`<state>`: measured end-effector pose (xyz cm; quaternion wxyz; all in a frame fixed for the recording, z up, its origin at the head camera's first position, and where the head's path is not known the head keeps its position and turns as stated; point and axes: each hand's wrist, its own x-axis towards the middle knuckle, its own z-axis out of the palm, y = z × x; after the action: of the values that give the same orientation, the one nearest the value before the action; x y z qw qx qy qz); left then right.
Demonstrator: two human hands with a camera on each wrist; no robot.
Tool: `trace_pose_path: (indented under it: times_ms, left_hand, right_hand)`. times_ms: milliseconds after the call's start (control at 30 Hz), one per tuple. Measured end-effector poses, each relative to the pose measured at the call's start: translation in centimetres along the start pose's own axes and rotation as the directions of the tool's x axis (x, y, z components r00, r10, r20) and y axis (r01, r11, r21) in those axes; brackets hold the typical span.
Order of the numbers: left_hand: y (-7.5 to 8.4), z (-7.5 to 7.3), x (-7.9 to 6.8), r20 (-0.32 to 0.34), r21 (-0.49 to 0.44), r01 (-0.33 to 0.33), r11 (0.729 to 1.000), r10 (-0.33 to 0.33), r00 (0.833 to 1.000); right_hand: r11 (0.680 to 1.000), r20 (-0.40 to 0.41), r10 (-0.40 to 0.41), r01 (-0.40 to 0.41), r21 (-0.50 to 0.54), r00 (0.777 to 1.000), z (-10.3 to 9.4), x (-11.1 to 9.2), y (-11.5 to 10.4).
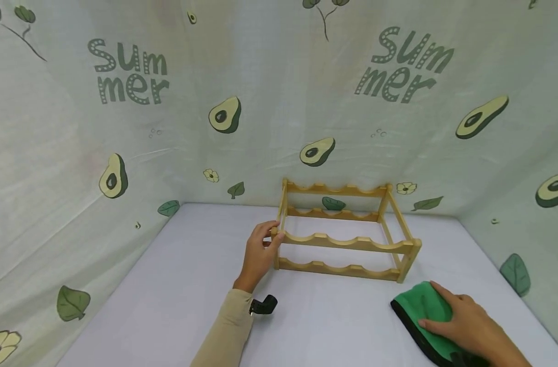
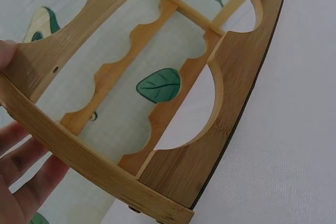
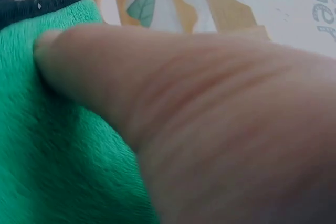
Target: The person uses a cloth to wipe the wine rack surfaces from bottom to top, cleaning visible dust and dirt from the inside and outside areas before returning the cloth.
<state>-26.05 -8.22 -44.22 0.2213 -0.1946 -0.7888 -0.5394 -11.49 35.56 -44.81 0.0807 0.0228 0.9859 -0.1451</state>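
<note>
Nearest, the right hand point(image 1: 467, 321) lies flat with straight fingers on a plush green cloth point(image 1: 423, 306) edged in black, on the pale, finely woven worktop point(image 1: 178, 285). Further in, the left hand point(image 1: 260, 252) grips the front left post of a bamboo rack point(image 1: 343, 239) with scalloped rails, standing mid-worktop. Behind, an avocado-printed fabric backdrop point(image 1: 260, 76) encloses everything.

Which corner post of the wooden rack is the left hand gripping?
The front-left post; the left hand grips its top, the other three stand untouched.
</note>
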Motion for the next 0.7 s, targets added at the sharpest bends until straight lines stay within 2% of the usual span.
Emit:
trace_pose_path:
  times_ms: [233,467,567,700]
  left_hand:
    - [0.1,-0.5,0.2,0.010,-0.046,0.021,0.999,-0.020,1.000]
    - [-0.3,-0.5,-0.1,-0.003,-0.087,0.036,0.996,-0.037,0.999]
    - [-0.3,-0.2,0.1,0.015,-0.113,0.034,0.993,-0.032,0.999]
    - [0.2,0.1,0.2,0.019,-0.123,0.047,0.991,-0.045,0.999]
  right_hand:
    - [0.996,-0.125,-0.069,0.075,0.041,0.990,0.1,0.4,-0.6]
    - [0.983,-0.121,0.001,0.021,0.183,0.993,1.0,0.4,-1.4]
    - [0.979,-0.188,-0.006,0.045,0.200,0.982,1.0,0.2,-1.4]
    - [0.977,-0.293,-0.028,0.088,0.193,0.956,0.9,0.1,-1.5]
